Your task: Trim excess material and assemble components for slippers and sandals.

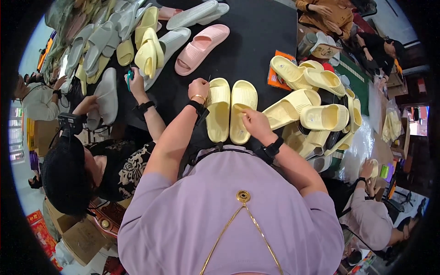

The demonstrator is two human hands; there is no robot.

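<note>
Two pale yellow slide slippers lie side by side in front of me, the left slipper [218, 112] and the right slipper [243, 105], straps toward the far side. My left hand [198, 88] is closed in a fist beside the left slipper's strap. A thin dark tip pokes out near its fingers; what it belongs to is hidden. My right hand [256, 124] is over the right slipper, fingers curled and their tips at the strap's near edge. Whether anything small is pinched there, I cannot make out.
Several yellow slippers [325, 118] are heaped to the right, beside an orange packet [280, 68]. A pink slipper [201, 49] and a pile of grey and yellow slippers [98, 43] lie far left on the dark table [250, 36]. A co-worker's hand [136, 82] holds teal-handled snips close by.
</note>
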